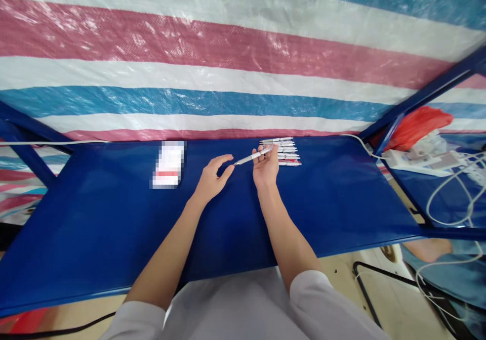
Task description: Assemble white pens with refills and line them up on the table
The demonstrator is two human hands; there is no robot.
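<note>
A white pen is held at a slant in my right hand, its tip pointing left and down over the blue table. My left hand is just left of that tip, thumb and fingers apart and nothing between them. Whether a fingertip touches the pen tip I cannot tell. Beyond and to the right of my right hand lies a row of several white pens, some with red parts, side by side; my hand covers part of it. A pixelated white object with a red band lies left of my left hand.
The blue table meets a striped plastic sheet at its back edge. Blue metal posts stand at both ends. On the right are a red bag, a white power strip and loose white cables. Another person's arm shows lower right.
</note>
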